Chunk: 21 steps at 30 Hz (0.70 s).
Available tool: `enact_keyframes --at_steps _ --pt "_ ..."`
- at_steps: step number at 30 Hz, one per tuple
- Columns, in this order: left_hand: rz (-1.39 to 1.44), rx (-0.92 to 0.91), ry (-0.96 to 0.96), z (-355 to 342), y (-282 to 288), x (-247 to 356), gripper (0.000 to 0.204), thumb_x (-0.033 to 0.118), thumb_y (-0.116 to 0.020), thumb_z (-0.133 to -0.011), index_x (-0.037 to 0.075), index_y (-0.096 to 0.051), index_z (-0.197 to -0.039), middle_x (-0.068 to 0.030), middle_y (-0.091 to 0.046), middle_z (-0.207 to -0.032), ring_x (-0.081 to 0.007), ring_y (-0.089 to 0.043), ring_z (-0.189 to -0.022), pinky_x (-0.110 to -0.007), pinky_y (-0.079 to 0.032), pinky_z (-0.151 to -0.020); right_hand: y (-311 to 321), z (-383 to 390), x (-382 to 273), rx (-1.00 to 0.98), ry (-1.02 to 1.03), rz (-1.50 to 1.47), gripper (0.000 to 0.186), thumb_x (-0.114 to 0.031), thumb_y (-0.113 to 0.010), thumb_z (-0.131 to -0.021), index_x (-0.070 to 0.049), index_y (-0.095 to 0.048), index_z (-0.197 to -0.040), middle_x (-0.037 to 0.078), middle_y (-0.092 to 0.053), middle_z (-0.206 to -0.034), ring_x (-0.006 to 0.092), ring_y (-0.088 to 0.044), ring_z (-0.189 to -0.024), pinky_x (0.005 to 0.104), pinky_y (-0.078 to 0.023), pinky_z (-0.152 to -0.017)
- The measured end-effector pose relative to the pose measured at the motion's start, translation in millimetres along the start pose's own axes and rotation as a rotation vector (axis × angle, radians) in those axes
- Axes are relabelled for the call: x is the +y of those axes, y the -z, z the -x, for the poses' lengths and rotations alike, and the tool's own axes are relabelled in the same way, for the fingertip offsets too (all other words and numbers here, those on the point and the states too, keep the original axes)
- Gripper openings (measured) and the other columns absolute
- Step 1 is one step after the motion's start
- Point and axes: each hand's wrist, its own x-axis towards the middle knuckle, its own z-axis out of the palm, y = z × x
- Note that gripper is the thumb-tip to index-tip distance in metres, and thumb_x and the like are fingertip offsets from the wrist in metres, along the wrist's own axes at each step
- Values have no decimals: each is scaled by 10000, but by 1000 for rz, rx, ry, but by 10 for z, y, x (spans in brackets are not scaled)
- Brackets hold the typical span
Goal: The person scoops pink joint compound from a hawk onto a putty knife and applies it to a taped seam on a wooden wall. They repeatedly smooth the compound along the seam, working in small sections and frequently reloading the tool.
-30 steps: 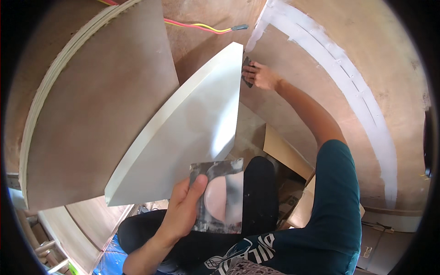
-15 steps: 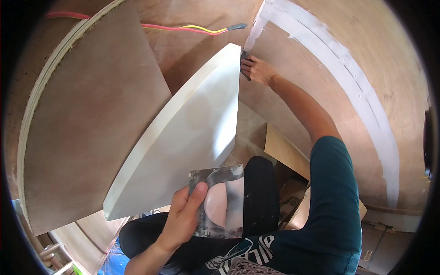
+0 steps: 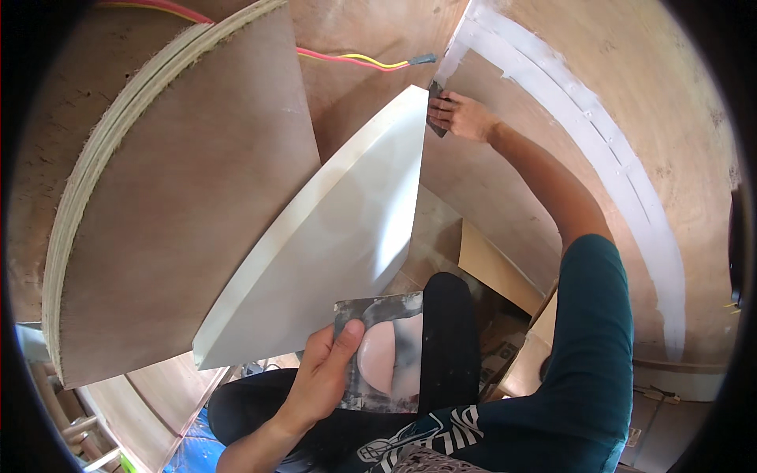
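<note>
My left hand (image 3: pixel 317 377) grips a flat square mixing board (image 3: pixel 408 325) above my lap, thumb on top. A smooth mound of pale pink filler (image 3: pixel 376 359) lies on the board, whose edges are stained dark grey. At the far end of my outstretched arm, my right hand (image 3: pixel 471 120) presses a small dark spreader (image 3: pixel 437 117) to the wooden wall, close to the corner seam. Just left of the spreader rises the pointed tip of a white curved panel (image 3: pixel 331 244). The spreader's working edge is partly hidden behind this panel. Above it, pale filler (image 3: pixel 453 63) coats the seam.
A broad curved strip of pale filler (image 3: pixel 611 154) runs down the right wall. Left stands a brown plywood panel (image 3: pixel 197 173) with a rough curved edge. Red and yellow wires (image 3: pixel 355 61) stick out near the corner. Cardboard (image 3: pixel 497 264) lies beyond my knee.
The view has shifted slightly, so the panels sit farther right. My right hand and the spreader have moved a little up along the seam. My left hand still holds the board over my lap.
</note>
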Motion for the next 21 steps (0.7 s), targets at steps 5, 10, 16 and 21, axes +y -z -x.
enact_keyframes --at_steps 5,10,16,21 --pt "-32 27 6 -5 13 1 403 338 -458 -1049 -25 -627 -1093 -2 -636 -987 -63 -510 -902 -237 -431 -826 -43 3 62 -91 -31 48 378 -177 -517 -894 -106 -629 -1248 -25 -578 -1359 142 -413 -1356 362 -243 -1150" --pt "-23 50 7 -41 10 -3 384 334 -468 -1045 -16 -622 -1082 7 -627 -965 -59 -505 -878 -226 -429 -805 13 -25 -66 -133 -109 29 346 -187 -516 -899 -119 -640 -1215 -32 -597 -1327 127 -425 -1342 354 -262 -1124" --pt "43 38 93 41 37 50 380 331 -471 -1042 -13 -616 -1111 -22 -639 -975 -72 -545 -855 -242 -455 -789 347 -35 -193 -473 -170 -187 310 -194 -538 -874 -175 -659 -1159 -39 -602 -1271 147 -482 -1278 347 -289 -1100" --pt "106 75 206 76 91 -108 398 349 -492 -1029 -13 -611 -1145 -55 -662 -1019 -100 -597 -899 -256 -479 -814 116 217 -564 -83 12 -114 340 -199 -570 -833 -141 -687 -1147 -24 -604 -1307 178 -456 -1318 382 -286 -1126"
